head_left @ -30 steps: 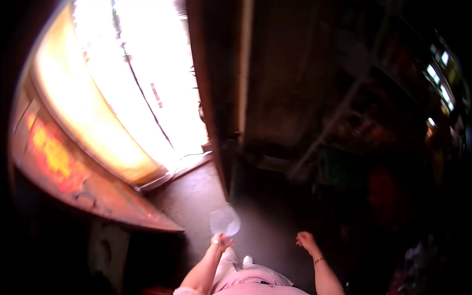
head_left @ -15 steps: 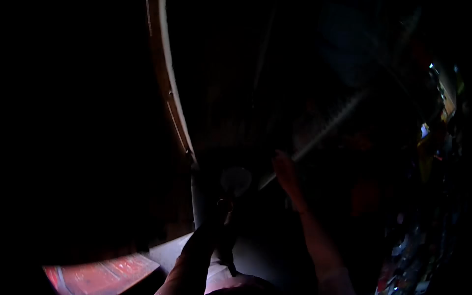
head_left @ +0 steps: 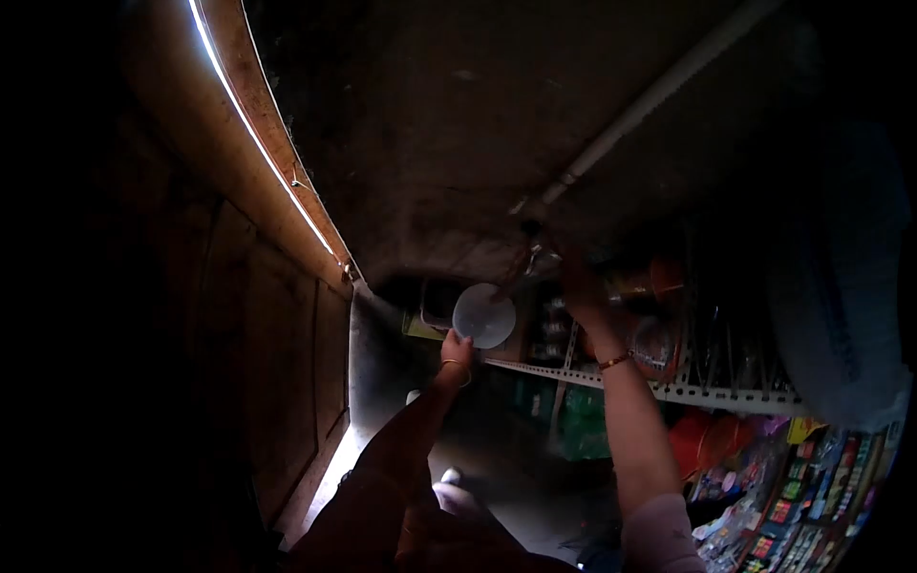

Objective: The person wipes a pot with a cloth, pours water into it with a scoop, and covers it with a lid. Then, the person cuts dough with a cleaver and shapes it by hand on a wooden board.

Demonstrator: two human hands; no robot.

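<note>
My left hand [head_left: 458, 350] grips the near rim of a pale, round dish-like thing [head_left: 484, 317]; whether it is a bowl or a lid is unclear. My right hand [head_left: 576, 275], with a bangle at the wrist, is raised to the right of it and lies mostly in shadow. Just left of those fingers is a small shiny piece [head_left: 541, 254] near the wall, below a dark round spot. I cannot make out whether the right hand touches it, as its fingers are too dark.
A pale pipe [head_left: 659, 91] runs slanting along the dark wall. At left stands a wooden door [head_left: 287, 325] with light at its edge. A perforated metal rack [head_left: 707, 393] holds containers. Packed goods [head_left: 812, 487] fill the lower right, beside a big pale bulky shape [head_left: 841, 277].
The picture is much brighter, and the view has shifted. Relative to the frame, my left hand and the round dish are higher and slightly right; my right hand is also higher.
</note>
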